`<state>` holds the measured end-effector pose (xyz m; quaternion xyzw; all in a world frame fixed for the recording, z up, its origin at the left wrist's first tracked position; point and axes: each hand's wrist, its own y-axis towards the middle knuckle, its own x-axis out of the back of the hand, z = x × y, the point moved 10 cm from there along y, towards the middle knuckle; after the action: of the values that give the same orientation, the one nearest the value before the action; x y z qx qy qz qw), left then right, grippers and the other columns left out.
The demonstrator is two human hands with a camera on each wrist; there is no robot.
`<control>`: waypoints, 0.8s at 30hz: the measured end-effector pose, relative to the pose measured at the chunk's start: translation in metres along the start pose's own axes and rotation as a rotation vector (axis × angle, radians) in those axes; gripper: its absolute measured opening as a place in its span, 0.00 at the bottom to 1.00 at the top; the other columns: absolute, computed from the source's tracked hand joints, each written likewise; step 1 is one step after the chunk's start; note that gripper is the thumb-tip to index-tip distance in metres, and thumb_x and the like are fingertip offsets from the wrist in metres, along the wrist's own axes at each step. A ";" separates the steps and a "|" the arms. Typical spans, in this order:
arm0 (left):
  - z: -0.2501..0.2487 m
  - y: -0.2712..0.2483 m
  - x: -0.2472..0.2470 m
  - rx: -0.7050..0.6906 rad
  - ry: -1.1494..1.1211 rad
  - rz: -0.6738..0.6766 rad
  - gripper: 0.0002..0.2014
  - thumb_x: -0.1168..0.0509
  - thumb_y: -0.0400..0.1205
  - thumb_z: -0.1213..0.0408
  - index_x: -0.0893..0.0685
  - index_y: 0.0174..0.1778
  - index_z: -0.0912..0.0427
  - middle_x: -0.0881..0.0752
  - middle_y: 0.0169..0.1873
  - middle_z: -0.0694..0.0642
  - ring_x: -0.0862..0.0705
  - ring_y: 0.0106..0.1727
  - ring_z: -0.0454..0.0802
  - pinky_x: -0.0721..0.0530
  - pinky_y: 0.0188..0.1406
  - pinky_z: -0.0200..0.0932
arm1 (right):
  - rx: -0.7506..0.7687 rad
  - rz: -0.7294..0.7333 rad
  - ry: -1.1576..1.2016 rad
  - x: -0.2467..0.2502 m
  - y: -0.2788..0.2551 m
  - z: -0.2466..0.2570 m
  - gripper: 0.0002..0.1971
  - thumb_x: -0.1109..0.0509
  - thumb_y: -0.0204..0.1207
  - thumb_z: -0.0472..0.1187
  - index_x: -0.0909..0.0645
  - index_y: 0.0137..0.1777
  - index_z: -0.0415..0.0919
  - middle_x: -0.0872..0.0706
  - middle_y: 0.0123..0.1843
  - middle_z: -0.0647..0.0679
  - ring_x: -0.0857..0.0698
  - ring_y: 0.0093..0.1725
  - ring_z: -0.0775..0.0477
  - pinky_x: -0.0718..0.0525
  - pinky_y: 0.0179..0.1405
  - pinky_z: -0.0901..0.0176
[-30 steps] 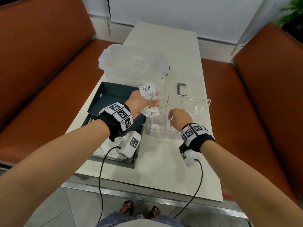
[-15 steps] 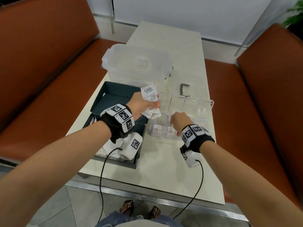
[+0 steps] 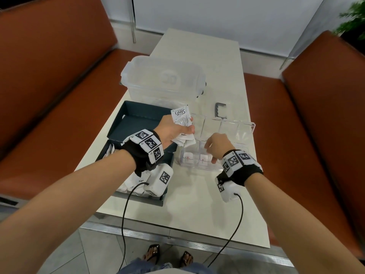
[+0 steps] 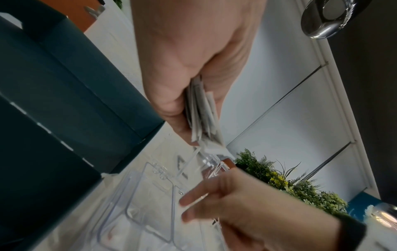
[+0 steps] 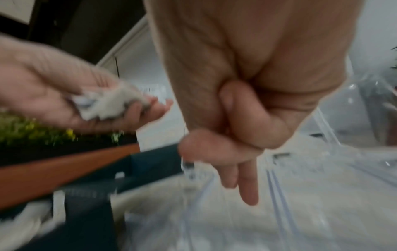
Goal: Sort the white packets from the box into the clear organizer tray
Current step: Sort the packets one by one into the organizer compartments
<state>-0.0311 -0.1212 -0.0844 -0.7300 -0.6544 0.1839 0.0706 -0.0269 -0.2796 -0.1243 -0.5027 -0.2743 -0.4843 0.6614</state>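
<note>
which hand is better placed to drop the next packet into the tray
Probably the right hand: it holds nothing and hovers over the clear organizer tray. The left hand has its grip full with the bundle of white packets beside the tray.

A long rectangular off-white table (image 3: 199, 210) with a metal-trimmed near edge stands between two rust-brown upholstered benches (image 3: 49, 107). Directly on it, at the near left, sits an open dark teal cardboard box (image 3: 138, 117) with loose white paper packets (image 3: 129, 181) inside. Just to its right stands a clear plastic organizer tray (image 3: 245, 127) split into compartments, with white packets lying in the near ones. Behind the box rests a large translucent plastic lidded storage container (image 3: 164, 80). A small grey metal bracket-shaped piece (image 3: 219, 111) lies just behind the tray.
</note>
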 end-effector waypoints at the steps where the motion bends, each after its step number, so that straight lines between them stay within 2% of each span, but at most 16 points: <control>1: 0.000 0.000 0.000 0.003 -0.015 -0.007 0.19 0.28 0.73 0.84 0.17 0.58 0.67 0.12 0.40 0.57 0.11 0.33 0.44 0.13 0.33 0.37 | 0.035 -0.065 0.134 0.015 -0.005 0.005 0.10 0.35 0.81 0.33 0.17 0.58 0.32 0.14 0.54 0.38 0.11 0.28 0.46 0.18 0.23 0.66; 2: 0.000 0.000 -0.001 0.003 -0.031 -0.013 0.18 0.28 0.73 0.84 0.17 0.58 0.68 0.12 0.41 0.58 0.11 0.33 0.44 0.13 0.33 0.37 | 0.068 -0.131 0.274 0.030 -0.012 0.010 0.09 0.36 0.82 0.35 0.17 0.57 0.33 0.12 0.51 0.39 0.13 0.22 0.50 0.22 0.18 0.68; 3: -0.001 0.000 -0.002 0.001 -0.040 -0.016 0.18 0.28 0.74 0.83 0.17 0.59 0.68 0.12 0.43 0.58 0.11 0.35 0.45 0.12 0.34 0.38 | 0.093 -0.182 0.420 0.042 -0.019 0.014 0.09 0.36 0.82 0.37 0.16 0.55 0.34 0.10 0.48 0.41 0.15 0.20 0.51 0.23 0.16 0.67; 6: -0.004 -0.001 -0.007 -0.014 -0.027 -0.020 0.19 0.28 0.76 0.80 0.18 0.63 0.69 0.13 0.51 0.63 0.12 0.48 0.54 0.12 0.49 0.46 | 0.105 -0.214 0.787 0.054 -0.036 0.021 0.14 0.30 0.79 0.47 0.18 0.55 0.36 0.10 0.39 0.42 0.14 0.24 0.48 0.21 0.19 0.62; 8: -0.005 -0.003 -0.014 -0.019 -0.021 -0.006 0.19 0.29 0.78 0.78 0.19 0.65 0.70 0.14 0.57 0.68 0.14 0.55 0.61 0.15 0.57 0.53 | 0.095 -0.163 0.900 0.045 -0.040 0.025 0.19 0.24 0.74 0.49 0.20 0.57 0.38 0.10 0.41 0.41 0.12 0.27 0.47 0.18 0.23 0.61; 10: -0.007 -0.004 -0.022 -0.015 -0.053 0.004 0.18 0.30 0.79 0.75 0.19 0.66 0.70 0.15 0.58 0.69 0.14 0.55 0.60 0.14 0.54 0.52 | 0.094 -0.142 0.953 0.038 -0.042 0.024 0.20 0.20 0.70 0.42 0.21 0.58 0.38 0.11 0.45 0.37 0.12 0.29 0.46 0.13 0.27 0.57; 12: -0.006 -0.005 -0.029 0.021 -0.095 0.017 0.17 0.31 0.81 0.71 0.19 0.66 0.70 0.14 0.57 0.67 0.13 0.50 0.58 0.13 0.43 0.47 | 0.059 -0.176 0.992 0.038 -0.042 0.017 0.18 0.20 0.69 0.35 0.20 0.58 0.37 0.12 0.44 0.36 0.14 0.29 0.45 0.10 0.34 0.53; 14: -0.004 -0.006 -0.035 0.072 -0.126 0.038 0.15 0.34 0.83 0.72 0.19 0.65 0.67 0.14 0.55 0.64 0.13 0.46 0.56 0.13 0.37 0.44 | 0.009 -0.204 1.051 0.040 -0.041 0.006 0.16 0.22 0.70 0.31 0.19 0.56 0.35 0.12 0.43 0.36 0.15 0.28 0.46 0.10 0.38 0.52; 18: -0.003 -0.004 -0.038 0.085 -0.108 0.048 0.20 0.36 0.80 0.82 0.19 0.68 0.67 0.14 0.60 0.65 0.13 0.51 0.57 0.11 0.35 0.42 | 0.004 -0.210 1.069 0.047 -0.039 -0.007 0.09 0.24 0.71 0.28 0.17 0.50 0.33 0.13 0.36 0.41 0.16 0.27 0.51 0.13 0.32 0.58; 21: -0.001 -0.004 -0.039 0.070 -0.087 0.038 0.20 0.32 0.77 0.83 0.18 0.65 0.68 0.14 0.59 0.65 0.12 0.48 0.56 0.10 0.36 0.42 | 0.017 -0.249 1.003 0.058 -0.038 -0.017 0.06 0.25 0.72 0.30 0.16 0.48 0.37 0.12 0.39 0.42 0.14 0.32 0.49 0.13 0.31 0.62; 24: 0.004 -0.003 -0.035 0.070 -0.084 0.022 0.17 0.31 0.76 0.83 0.16 0.59 0.66 0.13 0.59 0.65 0.12 0.49 0.54 0.10 0.39 0.43 | 0.001 -0.353 0.942 0.074 -0.034 -0.034 0.05 0.27 0.75 0.32 0.16 0.48 0.39 0.12 0.38 0.45 0.15 0.30 0.52 0.14 0.30 0.65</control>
<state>-0.0378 -0.1556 -0.0805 -0.7259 -0.6419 0.2381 0.0666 -0.0342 -0.3391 -0.0594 -0.1750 -0.0268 -0.7630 0.6217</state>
